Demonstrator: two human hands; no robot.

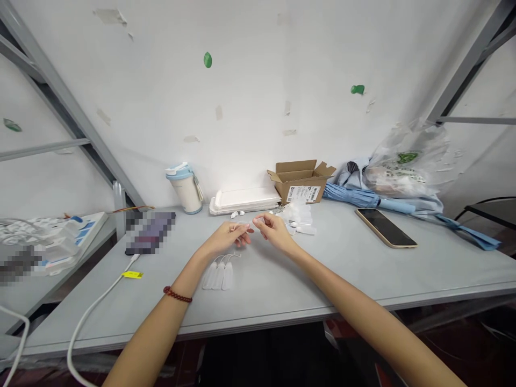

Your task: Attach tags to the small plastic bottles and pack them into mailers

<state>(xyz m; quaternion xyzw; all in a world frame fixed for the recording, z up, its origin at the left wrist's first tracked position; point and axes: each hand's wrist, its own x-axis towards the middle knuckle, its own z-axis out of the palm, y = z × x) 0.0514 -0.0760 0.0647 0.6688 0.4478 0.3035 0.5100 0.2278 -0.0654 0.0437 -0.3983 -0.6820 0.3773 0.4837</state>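
My left hand (231, 236) and my right hand (272, 227) meet above the middle of the grey table (342, 269), fingertips pinched together on something small that I cannot make out. Three small clear plastic bottles (219, 275) lie side by side on the table just below my left wrist. Behind my right hand sits a heap of more clear bottles (300, 217), with a few small white caps (237, 214) scattered near it. A beaded bracelet (177, 294) is on my left forearm.
A cup with a blue lid (185, 188), a stack of white trays (244, 200) and an open cardboard box (300, 180) stand by the wall. A phone (386, 227), a blue umbrella (363, 197), a plastic bag (407, 161) lie right. A white cable (92, 312) runs left.
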